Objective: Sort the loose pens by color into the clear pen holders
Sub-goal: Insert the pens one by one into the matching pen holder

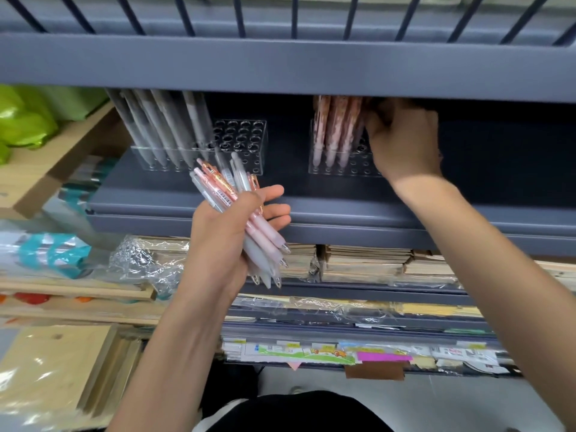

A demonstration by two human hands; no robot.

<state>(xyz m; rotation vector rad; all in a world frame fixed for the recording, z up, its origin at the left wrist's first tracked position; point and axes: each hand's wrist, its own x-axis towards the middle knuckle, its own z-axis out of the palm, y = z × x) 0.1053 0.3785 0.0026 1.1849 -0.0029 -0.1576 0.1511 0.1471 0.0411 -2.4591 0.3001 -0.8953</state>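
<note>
The left hand (224, 235) grasps the loose pens (266, 236) in a bundle, its fingers (276, 213) curled round the middle of the barrels. The pens are pale pink and frosted grey-white, with their tips pointing down and to the right and their clip ends fanning up. They overlap and the palm covers part of them, so their number is hard to tell. Behind the bundle, on the grey shelf (311, 213), stands the left holder (246, 135), a clear block with rows of round holes. The grey pens (162, 129) lean in its left part, and their tops are cut off by the front edge of the upper shelf (280, 67). Well apart to the right stands the right holder (343, 168), where the pink pens (335, 129) stand with their tops hidden under that same edge. The right hand (402, 141) is up at this holder, just beside the pink pens and covering the holder's right end. Its fingers are bent, but the tips are lost in shadow under the upper shelf, and I cannot tell whether they hold a pen.
</note>
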